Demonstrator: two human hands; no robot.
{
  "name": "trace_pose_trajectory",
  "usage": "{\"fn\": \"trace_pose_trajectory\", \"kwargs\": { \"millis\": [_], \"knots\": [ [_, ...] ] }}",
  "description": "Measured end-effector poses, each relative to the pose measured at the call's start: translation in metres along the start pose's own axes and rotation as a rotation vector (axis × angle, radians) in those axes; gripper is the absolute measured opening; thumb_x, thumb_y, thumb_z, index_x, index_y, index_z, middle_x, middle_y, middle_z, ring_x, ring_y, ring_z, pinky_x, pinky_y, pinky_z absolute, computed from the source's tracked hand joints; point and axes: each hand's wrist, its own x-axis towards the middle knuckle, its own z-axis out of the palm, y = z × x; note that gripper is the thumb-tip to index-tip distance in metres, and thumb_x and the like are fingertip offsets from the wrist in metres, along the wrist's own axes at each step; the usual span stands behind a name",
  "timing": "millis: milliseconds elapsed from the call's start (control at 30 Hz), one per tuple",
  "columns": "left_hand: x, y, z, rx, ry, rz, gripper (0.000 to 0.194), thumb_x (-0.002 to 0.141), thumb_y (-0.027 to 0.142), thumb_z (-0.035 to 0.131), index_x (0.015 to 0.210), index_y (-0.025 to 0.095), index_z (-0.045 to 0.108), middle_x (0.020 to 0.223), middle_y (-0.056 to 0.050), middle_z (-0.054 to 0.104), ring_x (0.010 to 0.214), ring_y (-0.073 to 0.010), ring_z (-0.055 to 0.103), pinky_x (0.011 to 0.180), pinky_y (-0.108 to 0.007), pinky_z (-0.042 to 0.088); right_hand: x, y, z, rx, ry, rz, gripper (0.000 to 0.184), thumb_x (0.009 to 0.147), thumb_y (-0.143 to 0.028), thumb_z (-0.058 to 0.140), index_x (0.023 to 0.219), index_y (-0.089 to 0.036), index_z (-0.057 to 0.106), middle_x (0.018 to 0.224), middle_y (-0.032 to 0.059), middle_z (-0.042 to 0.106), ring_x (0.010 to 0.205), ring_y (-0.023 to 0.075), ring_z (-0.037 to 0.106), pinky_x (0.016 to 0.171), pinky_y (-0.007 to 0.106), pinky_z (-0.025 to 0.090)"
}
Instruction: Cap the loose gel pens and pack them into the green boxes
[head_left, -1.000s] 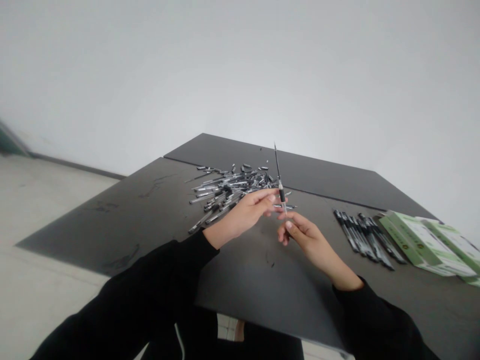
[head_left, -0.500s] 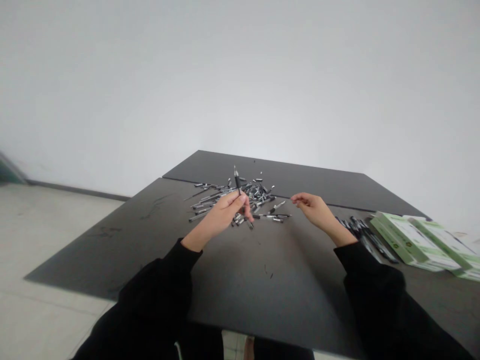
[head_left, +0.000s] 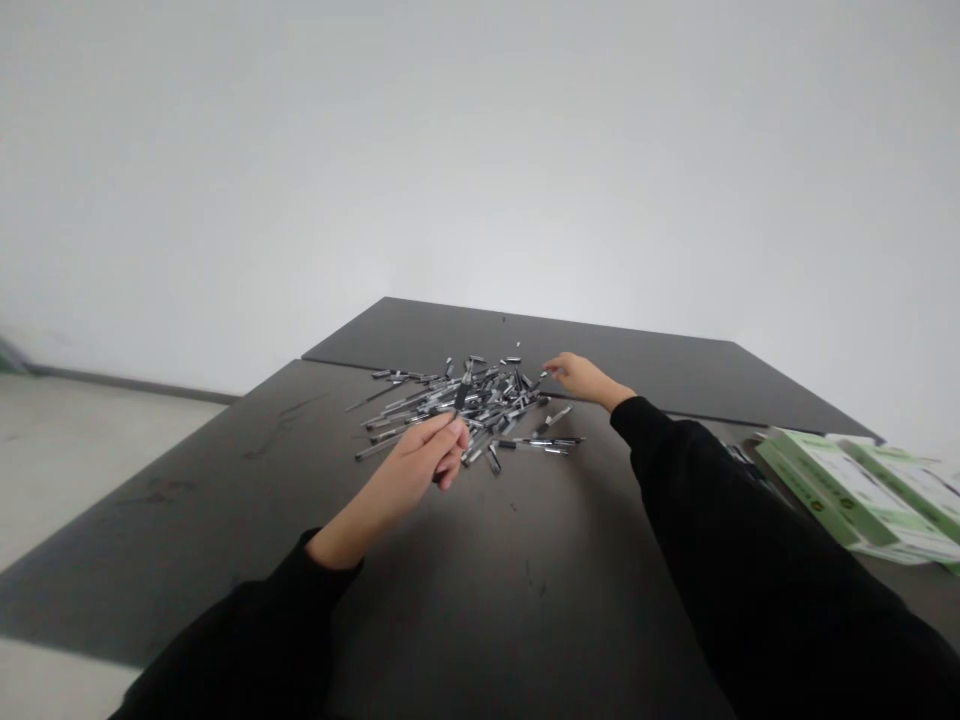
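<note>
My left hand is closed round a pen with a black grip, its tip pointing up and away. The pen stands in front of a loose heap of pen parts, with clear barrels and black caps. At the heap's right edge, my right hand pinches a small piece that looks like a pen cap; it is too small to make out fully. A few separate pen parts lie on the table between the heap and my right forearm.
Green and white boxes stand on the right of the dark table. Beside them, several pens are mostly hidden by my right sleeve. A seam crosses the tabletop behind the heap. A pale wall rises behind.
My right hand has reached forward and left to the heap's edge, its fingers closing on a small piece. My left hand has lowered slightly toward me with the pen still in it.
</note>
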Motion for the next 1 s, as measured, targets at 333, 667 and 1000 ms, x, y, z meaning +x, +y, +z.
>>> {"fn": "trace_pose_trajectory", "kwargs": {
  "millis": [333,667,1000],
  "knots": [
    [0.000,0.002,0.003,-0.013,0.078,-0.031,0.036,0.093,0.052,0.051,0.078,0.019,0.051,0.054,0.010,0.037,0.044,-0.0085,0.042,0.049,-0.024,0.033,0.042,0.021,0.019,0.018,-0.039,0.054,0.024,0.074,-0.002,0.061,0.077,-0.011,0.083,0.086,0.0124,0.081,0.088,0.0226,0.072,0.082,0.024,0.048],
    [-0.009,0.005,0.018,0.173,-0.106,-0.039,0.035,0.098,0.049,0.041,0.081,0.020,0.050,0.056,0.008,0.039,0.050,-0.0108,0.036,0.053,-0.026,0.031,-0.031,-0.050,-0.022,0.561,0.289,0.037,0.033,0.095,-0.040,0.056,0.100,-0.012,0.074,0.100,0.0147,0.077,0.087,0.0193,0.070,0.081,0.031,0.055],
    [-0.016,0.002,0.022,0.185,-0.290,-0.027,0.034,0.100,0.048,0.041,0.087,0.019,0.054,0.062,0.006,0.037,0.054,-0.0109,0.034,0.052,-0.025,0.028,-0.136,-0.128,-0.032,1.115,0.274,0.034,0.034,0.084,-0.054,0.074,0.092,-0.021,0.070,0.097,0.0045,0.068,0.076,0.0147,0.059,0.074,0.029,0.052]
  ]
}}
